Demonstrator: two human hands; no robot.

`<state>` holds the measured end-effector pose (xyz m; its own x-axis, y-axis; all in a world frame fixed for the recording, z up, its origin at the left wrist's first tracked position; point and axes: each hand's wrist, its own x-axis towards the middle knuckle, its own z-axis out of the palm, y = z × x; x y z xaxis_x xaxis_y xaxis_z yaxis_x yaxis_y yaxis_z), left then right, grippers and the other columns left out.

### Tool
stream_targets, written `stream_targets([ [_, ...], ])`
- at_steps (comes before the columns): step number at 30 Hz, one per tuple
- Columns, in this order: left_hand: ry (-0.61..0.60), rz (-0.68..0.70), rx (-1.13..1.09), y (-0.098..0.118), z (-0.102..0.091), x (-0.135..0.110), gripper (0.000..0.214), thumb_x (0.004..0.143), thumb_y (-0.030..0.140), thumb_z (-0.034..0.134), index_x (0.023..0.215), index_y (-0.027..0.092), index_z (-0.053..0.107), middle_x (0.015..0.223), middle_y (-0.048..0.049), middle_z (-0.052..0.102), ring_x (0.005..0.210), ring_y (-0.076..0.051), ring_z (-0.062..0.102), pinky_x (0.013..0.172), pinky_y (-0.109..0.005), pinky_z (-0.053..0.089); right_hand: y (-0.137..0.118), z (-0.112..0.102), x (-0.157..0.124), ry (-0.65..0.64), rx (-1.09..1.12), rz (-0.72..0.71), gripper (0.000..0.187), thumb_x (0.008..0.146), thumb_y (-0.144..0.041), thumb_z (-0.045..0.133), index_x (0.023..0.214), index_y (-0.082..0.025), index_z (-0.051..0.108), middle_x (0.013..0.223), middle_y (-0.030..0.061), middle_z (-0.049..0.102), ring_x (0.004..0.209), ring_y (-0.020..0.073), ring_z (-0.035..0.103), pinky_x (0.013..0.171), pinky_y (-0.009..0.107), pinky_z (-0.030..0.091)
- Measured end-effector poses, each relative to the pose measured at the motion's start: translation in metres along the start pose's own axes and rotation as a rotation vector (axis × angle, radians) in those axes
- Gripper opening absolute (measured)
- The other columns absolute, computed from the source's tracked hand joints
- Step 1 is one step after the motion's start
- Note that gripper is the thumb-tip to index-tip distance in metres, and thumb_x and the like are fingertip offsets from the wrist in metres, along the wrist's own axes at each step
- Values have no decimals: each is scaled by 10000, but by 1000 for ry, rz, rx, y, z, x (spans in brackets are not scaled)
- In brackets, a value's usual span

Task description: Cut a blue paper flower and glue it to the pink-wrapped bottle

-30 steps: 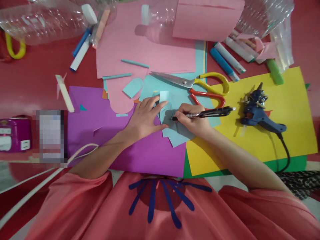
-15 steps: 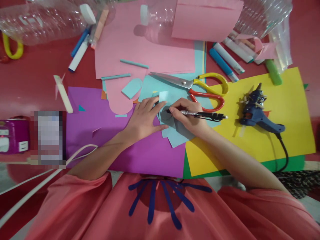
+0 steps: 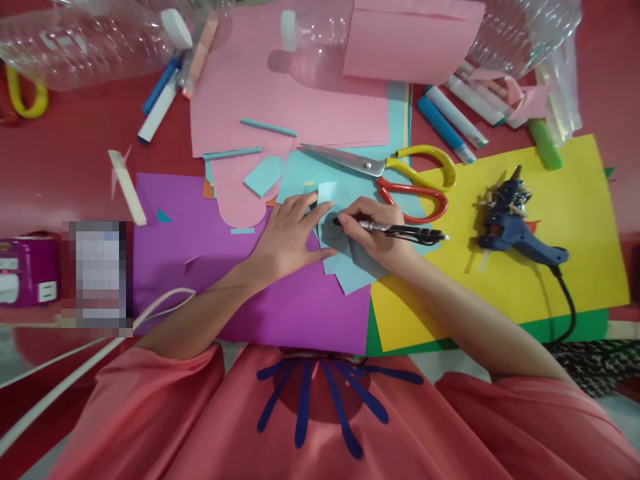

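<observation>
My right hand grips a black and silver pen, its tip down on a light blue sheet of paper. A small round outline in dark ink shows by the tip. My left hand lies flat with fingers spread, its fingertips on the left edge of the same blue sheet. Just beyond both hands are open-bladed-looking scissors with one yellow and one red handle. Pale blue cut pieces, such as a pointed one, lie on pink paper left of the scissors.
A blue glue gun rests on yellow paper at right. Purple paper lies under my left arm. Clear plastic bottles and markers line the back. A white cable crosses the lower left beside a blurred phone.
The pen's back end has shifted slightly left and down, and the round outline looks more complete. My left hand stays in place.
</observation>
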<state>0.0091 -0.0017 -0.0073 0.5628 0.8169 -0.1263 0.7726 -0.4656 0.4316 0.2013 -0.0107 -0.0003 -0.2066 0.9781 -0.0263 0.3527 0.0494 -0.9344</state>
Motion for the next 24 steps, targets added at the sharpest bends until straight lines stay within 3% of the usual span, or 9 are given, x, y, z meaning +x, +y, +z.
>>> stream_targets([
  [9, 21, 19, -16, -2, 1, -1, 729, 776, 503, 747, 1412, 248, 497, 1395, -125, 516, 1279, -329, 455, 1069, -478, 381, -1, -2, 0, -104, 31, -13, 229, 873, -351, 611, 712, -189, 597, 607, -18, 586, 541, 99, 472, 530, 271, 345],
  [16, 1, 12, -27, -2, 0, 0, 747, 771, 521, 748, 1420, 258, 490, 1405, -128, 506, 1285, -342, 444, 1079, -497, 365, 1, -4, 1, 21, 33, 14, 239, 883, -336, 597, 678, -223, 550, 561, -30, 537, 519, 109, 437, 509, 282, 332],
  [20, -35, -20, -37, 0, -3, 1, 743, 776, 519, 743, 1423, 254, 490, 1411, -130, 494, 1299, -346, 430, 1089, -497, 352, -1, -4, 2, -1, 13, 7, 216, 861, -331, 605, 683, -230, 538, 594, -24, 555, 526, 111, 440, 516, 292, 341],
  [24, -56, -26, -42, 0, -4, 2, 753, 780, 534, 729, 1431, 244, 485, 1419, -135, 484, 1306, -348, 416, 1101, -505, 331, 2, -6, 1, 99, -54, 4, 274, 870, -310, 581, 638, -245, 451, 549, -32, 485, 518, 122, 401, 541, 314, 348],
])
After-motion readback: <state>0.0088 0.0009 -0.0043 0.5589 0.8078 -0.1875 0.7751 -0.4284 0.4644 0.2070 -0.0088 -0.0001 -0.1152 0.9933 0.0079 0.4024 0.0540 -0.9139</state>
